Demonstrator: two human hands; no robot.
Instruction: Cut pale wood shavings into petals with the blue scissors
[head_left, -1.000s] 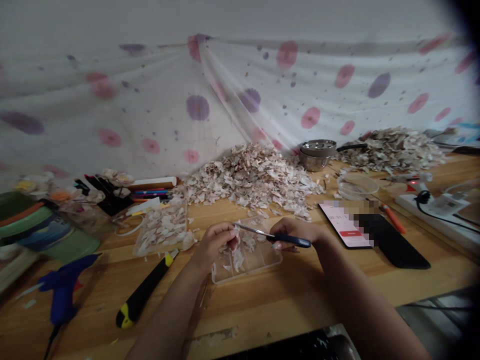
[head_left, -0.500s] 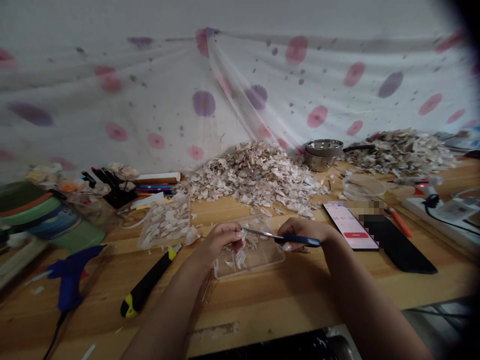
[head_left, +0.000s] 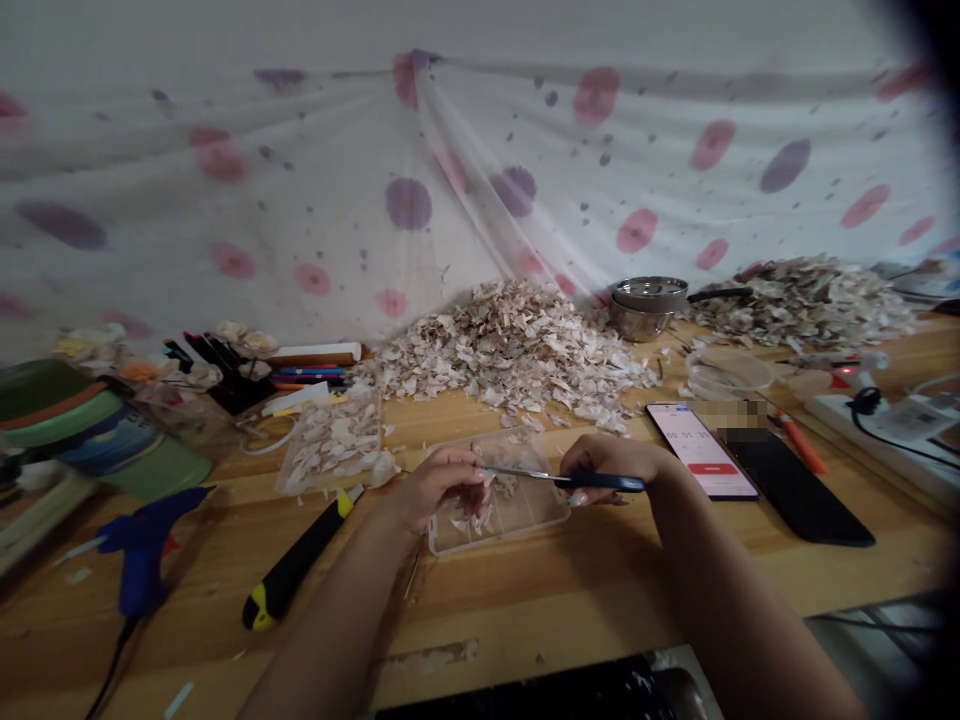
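My right hand (head_left: pixel 611 462) grips blue-handled scissors (head_left: pixel 570 478), the blades pointing left toward my left hand (head_left: pixel 439 485). My left hand is closed in a pinch on a small pale shell flake over a clear plastic tray (head_left: pixel 499 500) that holds several flakes. Both hands hover just above this tray on the wooden table (head_left: pixel 570 590).
A big heap of pale flakes (head_left: pixel 510 350) lies behind the tray, a second heap (head_left: pixel 806 295) at the right. Another flake tray (head_left: pixel 330 450), a black-yellow utility knife (head_left: pixel 296 565), a blue glue gun (head_left: pixel 142 550), a phone (head_left: pixel 701 450), steel bowls (head_left: pixel 641 305) and pens (head_left: pixel 300 380) surround me.
My left hand has dropped slightly toward the tray while the scissors stay at its fingertips. The camera view shifted a little to the left.
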